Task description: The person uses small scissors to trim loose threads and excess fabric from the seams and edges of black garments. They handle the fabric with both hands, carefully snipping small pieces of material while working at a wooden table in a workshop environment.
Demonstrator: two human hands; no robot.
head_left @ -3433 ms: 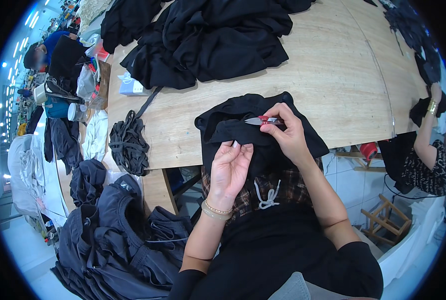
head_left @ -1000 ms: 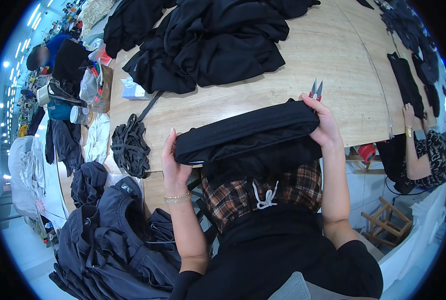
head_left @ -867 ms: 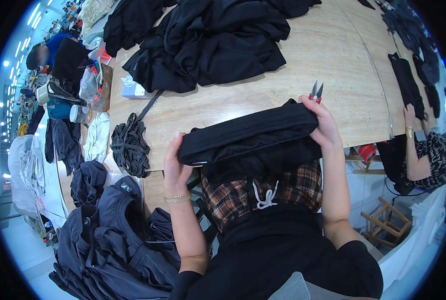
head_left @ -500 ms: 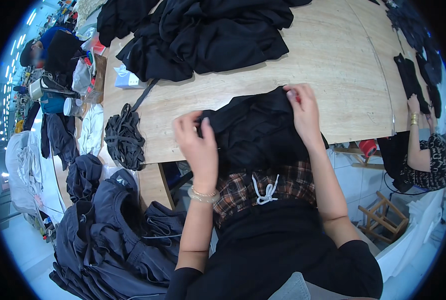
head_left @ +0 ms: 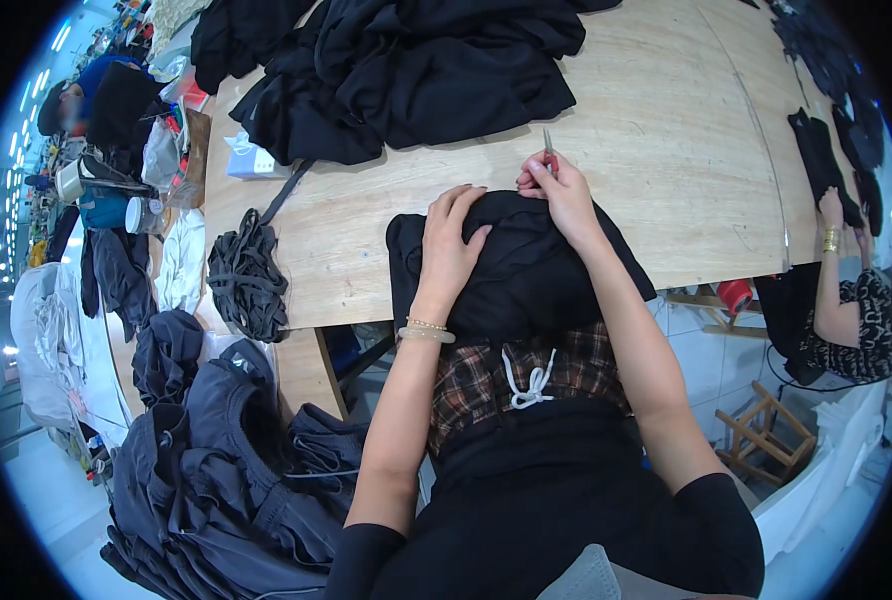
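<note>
One black garment (head_left: 536, 270) lies bunched at the near edge of the table (head_left: 686, 200); the left hand (head_left: 451, 242) rests on it, thumb and fingers parted; the right hand (head_left: 561, 200) grips red-handled snips (head_left: 549, 148); careful handling likely means a flat palm, snips pointed away.

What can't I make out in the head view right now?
- Red-and-silver metal snips: head view, most of the handle hidden by the right hand.
- Crumpled black cloth garment: head view, underside hidden by its own folds.
- Large black cloth pile: head view, far end cut off by the top edge.
- Co-worker's hand: head view, finger grip too small.
</note>
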